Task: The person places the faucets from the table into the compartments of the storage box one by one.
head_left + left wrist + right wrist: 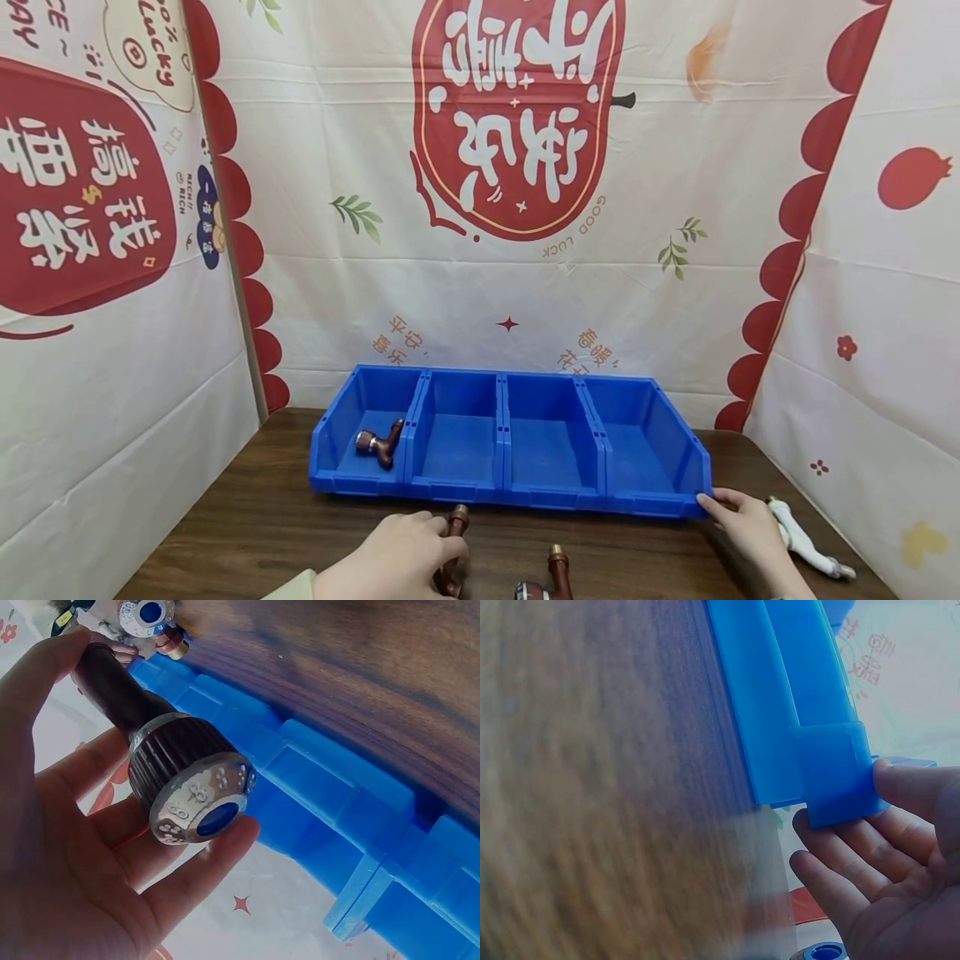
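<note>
1. Left hand (397, 554): in front of the blue bin row (457, 492), grasping a dark brown tap (180, 754); thumb along the pipe, fingers curved behind the ribbed knob.
2. Right hand (746, 521): at the bin row's right front corner, pinching it, thumb on one side, fingers on the other.
3. Held tap: smooth brown pipe, fluted knob, shiny metal rim with raised figures, blue disc at centre. It is just before the bin row's second compartment from the left.
4. Second tap (561, 575): brown, brassy tip, on the table in front of the bin row; lower part cut off by the frame.
5. Third tap (384, 450): inside the bin row's leftmost compartment, near the divider.
6. White fitting (806, 542): glossy, metal-ended, off the bin row's right end.
7. Bin row: moulded plastic, four compartments, open above, low front lips. A strip of wood-grained table (240, 517) runs along its front; printed cloth (337, 292) hangs behind.
</note>
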`<action>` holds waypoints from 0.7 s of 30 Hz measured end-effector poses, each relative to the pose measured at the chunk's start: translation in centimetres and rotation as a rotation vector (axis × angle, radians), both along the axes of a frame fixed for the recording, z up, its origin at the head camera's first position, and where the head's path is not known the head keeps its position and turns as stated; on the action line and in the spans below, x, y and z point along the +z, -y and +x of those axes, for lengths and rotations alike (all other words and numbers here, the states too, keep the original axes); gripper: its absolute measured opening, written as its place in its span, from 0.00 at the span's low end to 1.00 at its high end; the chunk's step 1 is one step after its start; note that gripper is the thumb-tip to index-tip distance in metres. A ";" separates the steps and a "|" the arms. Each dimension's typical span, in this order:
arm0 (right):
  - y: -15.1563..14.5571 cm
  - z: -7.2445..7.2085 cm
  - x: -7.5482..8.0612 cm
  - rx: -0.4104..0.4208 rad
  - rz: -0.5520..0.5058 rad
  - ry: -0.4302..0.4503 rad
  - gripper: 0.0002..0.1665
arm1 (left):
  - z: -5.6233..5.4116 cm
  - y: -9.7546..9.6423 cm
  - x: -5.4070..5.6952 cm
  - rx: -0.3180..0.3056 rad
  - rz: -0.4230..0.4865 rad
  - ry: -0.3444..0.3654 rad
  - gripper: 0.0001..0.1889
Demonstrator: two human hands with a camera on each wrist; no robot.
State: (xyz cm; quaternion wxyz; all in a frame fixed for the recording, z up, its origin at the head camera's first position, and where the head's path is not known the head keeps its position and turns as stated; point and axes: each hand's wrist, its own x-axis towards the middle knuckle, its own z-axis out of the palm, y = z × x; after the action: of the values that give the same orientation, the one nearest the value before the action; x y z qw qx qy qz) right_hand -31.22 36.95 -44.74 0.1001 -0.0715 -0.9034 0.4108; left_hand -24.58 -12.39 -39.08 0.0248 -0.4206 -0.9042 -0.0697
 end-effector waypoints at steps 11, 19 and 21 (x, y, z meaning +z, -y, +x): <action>-0.1 -0.1 -0.1 0.000 0.004 0.009 0.37 | 0.0 -0.1 0.6 -0.014 0.005 -0.011 0.21; -0.1 -0.1 -0.1 -0.002 0.013 0.014 0.37 | 0.2 -0.2 1.1 -0.020 -0.007 -0.042 0.25; -0.1 -0.2 -0.1 -0.002 0.017 0.012 0.37 | 0.2 -0.3 1.3 -0.013 -0.008 -0.031 0.24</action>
State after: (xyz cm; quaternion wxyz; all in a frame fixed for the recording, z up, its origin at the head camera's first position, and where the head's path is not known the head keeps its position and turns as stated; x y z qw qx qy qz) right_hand -31.38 37.08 -44.85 0.0956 -0.0740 -0.9074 0.4025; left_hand -24.34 -12.09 -37.82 0.0369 -0.4274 -0.9013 -0.0599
